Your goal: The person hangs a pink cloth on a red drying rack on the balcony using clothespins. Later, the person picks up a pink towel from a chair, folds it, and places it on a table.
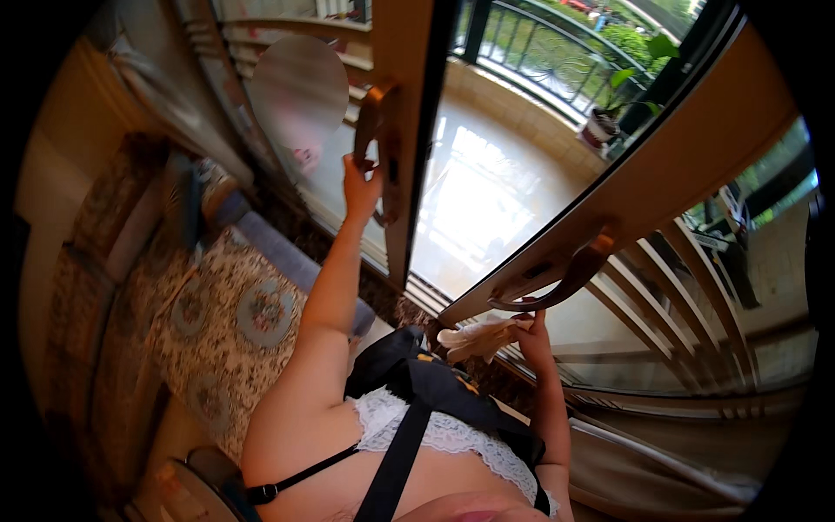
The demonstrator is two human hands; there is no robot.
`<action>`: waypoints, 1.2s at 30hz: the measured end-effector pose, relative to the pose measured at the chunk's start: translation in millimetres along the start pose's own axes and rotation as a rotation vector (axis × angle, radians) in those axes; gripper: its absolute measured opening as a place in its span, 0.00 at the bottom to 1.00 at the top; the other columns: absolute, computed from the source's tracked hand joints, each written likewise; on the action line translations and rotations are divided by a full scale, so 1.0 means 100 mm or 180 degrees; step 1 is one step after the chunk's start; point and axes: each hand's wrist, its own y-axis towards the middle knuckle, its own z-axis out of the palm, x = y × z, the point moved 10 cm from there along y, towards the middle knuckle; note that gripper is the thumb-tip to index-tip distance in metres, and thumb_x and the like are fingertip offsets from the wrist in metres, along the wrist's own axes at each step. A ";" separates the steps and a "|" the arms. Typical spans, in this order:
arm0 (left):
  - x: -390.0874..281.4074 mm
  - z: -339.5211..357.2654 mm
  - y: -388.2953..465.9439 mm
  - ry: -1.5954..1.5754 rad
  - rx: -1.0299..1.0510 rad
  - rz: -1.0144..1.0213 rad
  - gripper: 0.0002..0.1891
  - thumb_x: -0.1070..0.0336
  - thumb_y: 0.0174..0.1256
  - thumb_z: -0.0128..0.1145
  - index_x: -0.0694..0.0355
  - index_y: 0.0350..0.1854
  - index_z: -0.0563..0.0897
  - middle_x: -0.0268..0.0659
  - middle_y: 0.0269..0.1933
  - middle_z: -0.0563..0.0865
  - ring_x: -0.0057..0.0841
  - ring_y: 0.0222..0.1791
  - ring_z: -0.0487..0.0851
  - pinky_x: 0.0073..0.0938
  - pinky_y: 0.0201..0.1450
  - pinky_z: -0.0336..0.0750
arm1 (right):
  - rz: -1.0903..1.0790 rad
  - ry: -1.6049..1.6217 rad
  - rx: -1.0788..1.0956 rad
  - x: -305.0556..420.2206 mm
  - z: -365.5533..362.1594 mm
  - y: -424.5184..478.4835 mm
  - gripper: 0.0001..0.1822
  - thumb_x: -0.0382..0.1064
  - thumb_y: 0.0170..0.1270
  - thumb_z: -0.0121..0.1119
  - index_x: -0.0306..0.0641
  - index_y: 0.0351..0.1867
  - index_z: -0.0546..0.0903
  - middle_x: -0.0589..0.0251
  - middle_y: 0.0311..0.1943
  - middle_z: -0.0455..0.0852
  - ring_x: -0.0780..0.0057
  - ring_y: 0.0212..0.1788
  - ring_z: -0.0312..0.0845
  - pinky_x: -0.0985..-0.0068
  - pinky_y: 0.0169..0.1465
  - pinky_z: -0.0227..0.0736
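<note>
Two sliding glass door panels with brown frames stand apart, with a gap between them onto a balcony. My left hand [362,186] grips the lower part of the curved handle [370,124] on the left panel. Close to the lower end of the right panel's curved handle [580,271], my right hand [535,336] holds a pale, crumpled cloth or glove [479,339]; a finger reaches up to that handle. Whether the cloth is a glove, I cannot tell for sure.
Beyond the gap lie a shiny balcony floor [483,196], a dark railing [541,49] and a potted plant [599,127]. A patterned sofa cover or rug [228,365] is at the left. Door tracks [427,297] cross the floor. A blurred shape shows behind the left glass.
</note>
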 end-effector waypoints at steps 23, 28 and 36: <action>0.51 0.08 -0.57 -0.0073 0.0201 -0.0711 0.47 0.69 0.51 0.63 0.64 0.72 0.48 0.50 0.65 0.61 0.41 0.68 0.61 0.37 0.70 0.57 | 0.0030 -0.1693 0.1158 0.46 1.13 0.61 0.40 0.32 0.60 0.56 0.27 0.64 0.41 0.48 0.38 0.84 0.54 0.42 0.83 0.68 0.45 0.75; 0.46 0.10 -0.67 -0.0457 0.0272 -0.1130 0.47 0.67 0.53 0.64 0.61 0.73 0.47 0.49 0.65 0.61 0.39 0.67 0.63 0.36 0.67 0.63 | 0.0116 -0.2231 0.1320 0.52 1.29 0.73 0.36 0.34 0.59 0.58 0.26 0.63 0.49 0.50 0.39 0.84 0.57 0.43 0.82 0.69 0.47 0.75; 0.34 0.21 -0.74 0.0161 0.0306 -0.0765 0.62 0.63 0.45 0.72 0.65 0.74 0.35 0.52 0.74 0.44 0.43 0.75 0.46 0.36 0.75 0.46 | -0.0084 -0.2249 0.1388 0.58 1.52 0.90 0.41 0.35 0.59 0.55 0.16 0.60 0.40 0.39 0.34 0.83 0.45 0.41 0.81 0.63 0.42 0.75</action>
